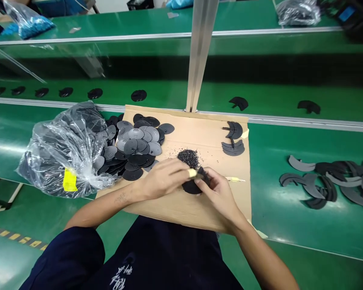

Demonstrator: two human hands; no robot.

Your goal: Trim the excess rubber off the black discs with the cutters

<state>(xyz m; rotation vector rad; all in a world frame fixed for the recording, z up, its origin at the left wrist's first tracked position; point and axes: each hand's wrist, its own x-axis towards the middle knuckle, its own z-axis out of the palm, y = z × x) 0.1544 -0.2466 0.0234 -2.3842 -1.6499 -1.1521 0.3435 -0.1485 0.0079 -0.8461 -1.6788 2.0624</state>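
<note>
In front of me, my right hand grips a small dark curved part between thumb and fingers, over the edge of a round black disc. My left hand reaches in from the left, fingers closed, with a yellow covering at a fingertip. Whatever its fingertips pinch is hidden or too small to name. Just beyond the hands lies a heap of tiny black pieces. A thin tool with a yellow middle rests right of my right hand. Cardboard lies underneath.
Black and grey oval discs are piled at left by a clear plastic bag. Curved parts lie at the cardboard's right, more on the green table. A metal post rises behind. Parts line the strip behind.
</note>
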